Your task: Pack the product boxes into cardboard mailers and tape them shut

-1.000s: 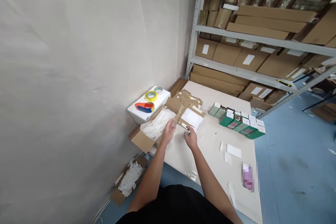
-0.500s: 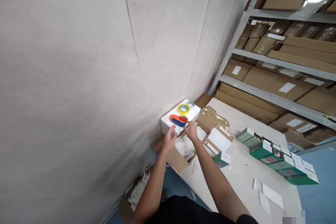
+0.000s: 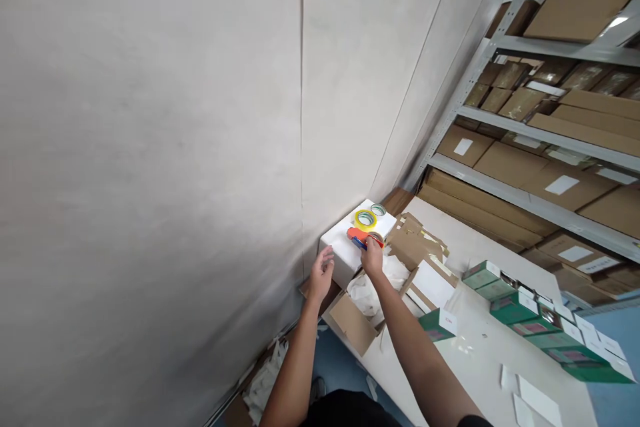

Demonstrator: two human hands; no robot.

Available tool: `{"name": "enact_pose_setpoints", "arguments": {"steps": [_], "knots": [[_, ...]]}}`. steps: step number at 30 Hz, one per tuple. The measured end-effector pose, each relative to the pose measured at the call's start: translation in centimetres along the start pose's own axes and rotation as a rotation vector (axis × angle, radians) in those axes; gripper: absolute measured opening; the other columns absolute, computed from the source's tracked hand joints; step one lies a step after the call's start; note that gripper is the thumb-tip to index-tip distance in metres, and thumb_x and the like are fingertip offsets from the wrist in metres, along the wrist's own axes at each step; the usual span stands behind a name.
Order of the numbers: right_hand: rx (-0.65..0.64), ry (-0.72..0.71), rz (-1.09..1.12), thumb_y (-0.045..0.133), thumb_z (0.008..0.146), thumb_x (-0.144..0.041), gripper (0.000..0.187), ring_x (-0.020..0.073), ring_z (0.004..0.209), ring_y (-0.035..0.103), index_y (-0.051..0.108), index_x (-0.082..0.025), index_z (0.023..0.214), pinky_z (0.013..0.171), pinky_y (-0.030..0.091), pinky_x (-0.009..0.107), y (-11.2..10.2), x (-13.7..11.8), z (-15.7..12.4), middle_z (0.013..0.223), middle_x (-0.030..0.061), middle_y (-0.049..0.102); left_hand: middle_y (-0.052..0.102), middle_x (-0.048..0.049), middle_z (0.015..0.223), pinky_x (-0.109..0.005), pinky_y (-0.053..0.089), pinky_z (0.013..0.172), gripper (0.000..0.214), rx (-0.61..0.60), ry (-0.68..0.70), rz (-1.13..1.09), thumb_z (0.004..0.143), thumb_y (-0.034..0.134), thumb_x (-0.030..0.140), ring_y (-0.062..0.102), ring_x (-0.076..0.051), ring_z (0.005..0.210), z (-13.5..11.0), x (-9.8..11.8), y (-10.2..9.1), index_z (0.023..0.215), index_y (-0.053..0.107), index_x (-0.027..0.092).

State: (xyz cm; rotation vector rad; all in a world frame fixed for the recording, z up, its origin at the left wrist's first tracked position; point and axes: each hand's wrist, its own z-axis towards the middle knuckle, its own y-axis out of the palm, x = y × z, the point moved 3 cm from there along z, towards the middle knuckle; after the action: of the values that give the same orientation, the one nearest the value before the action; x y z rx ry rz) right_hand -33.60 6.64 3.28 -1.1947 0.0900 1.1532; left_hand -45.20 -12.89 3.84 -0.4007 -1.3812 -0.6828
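A tape dispenser [image 3: 357, 234], orange-red and blue, is in my right hand [image 3: 371, 257], whose fingers wrap round its blue part. The dispenser is over the top of a white box [image 3: 337, 237] against the wall. My left hand [image 3: 321, 273] holds nothing; its fingers are apart beside the near left side of that box. On the box top lie a yellow tape roll [image 3: 358, 223] and a smaller, greenish-grey roll [image 3: 373, 211]. Below my right hand, white crumpled wrapping [image 3: 365, 293] fills an opened cardboard box [image 3: 353, 321].
Flattened cardboard [image 3: 407, 240] and a carton with a white panel [image 3: 433, 285] lie on the white table [image 3: 473, 347]. A green box [image 3: 437, 325] stands near my right forearm, with a row of green boxes [image 3: 545, 320] farther right. Shelves of cartons [image 3: 520, 163] rise behind.
My right hand has closed round the dispenser and turned it, so less of its blue part shows. My left hand has moved apart from it. The whole view has shifted slightly.
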Motion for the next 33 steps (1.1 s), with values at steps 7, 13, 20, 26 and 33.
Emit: {"name": "enact_pose_setpoints", "arguments": {"steps": [7,13,20,26,33], "knots": [[0.219,0.034,0.036,0.052,0.092,-0.027,0.010,0.0211,0.078,0.051,0.049,-0.025,0.082,0.074,0.044,0.033,-9.1,3.2,-4.4,0.082,0.0024,0.057,0.067,-0.0120,0.120,-0.038,0.055,0.094,0.050,0.065,0.080,-0.092,0.095,0.056,0.031,0.070,-0.020,0.099,0.3,2.1,5.5,0.144,0.050,0.023],[0.391,0.151,0.007,0.057,0.094,-0.032,0.021,0.0196,0.075,0.050,0.044,-0.026,0.079,0.070,0.045,0.032,-18.4,7.6,-10.2,0.079,0.0008,0.052,0.068,-0.0105,0.118,-0.034,0.054,0.091,0.050,-0.076,0.051,-0.106,0.095,0.056,0.034,0.069,-0.019,0.097,-1.7,2.1,13.9,0.144,0.049,0.024],[0.519,0.351,-0.103,0.058,0.091,-0.033,0.022,0.0195,0.075,0.050,0.043,-0.026,0.077,0.070,0.047,0.034,-28.1,14.0,-20.4,0.078,0.0011,0.052,0.069,-0.0102,0.116,-0.032,0.054,0.087,0.049,-0.272,-0.041,-0.145,0.091,0.059,0.030,0.070,-0.019,0.097,-7.7,1.9,25.3,0.139,0.054,0.023],[0.555,0.529,-0.107,0.056,0.091,-0.035,0.020,0.0193,0.075,0.051,0.043,-0.025,0.080,0.070,0.049,0.035,-33.4,20.5,-30.4,0.080,0.0014,0.052,0.071,-0.0085,0.110,-0.029,0.054,0.082,0.060,-0.330,-0.032,-0.130,0.087,0.063,0.025,0.071,-0.017,0.092,-13.5,1.4,31.5,0.144,0.048,0.023],[0.525,0.754,-0.025,0.056,0.089,-0.038,0.021,0.0206,0.077,0.054,0.042,-0.025,0.081,0.073,0.052,0.040,-35.4,28.1,-39.9,0.081,0.0013,0.053,0.072,-0.0074,0.110,-0.022,0.051,0.068,0.059,-0.374,-0.113,-0.043,0.080,0.069,0.027,0.072,-0.015,0.085,-17.7,-0.5,34.6,0.137,0.055,0.022]]}}
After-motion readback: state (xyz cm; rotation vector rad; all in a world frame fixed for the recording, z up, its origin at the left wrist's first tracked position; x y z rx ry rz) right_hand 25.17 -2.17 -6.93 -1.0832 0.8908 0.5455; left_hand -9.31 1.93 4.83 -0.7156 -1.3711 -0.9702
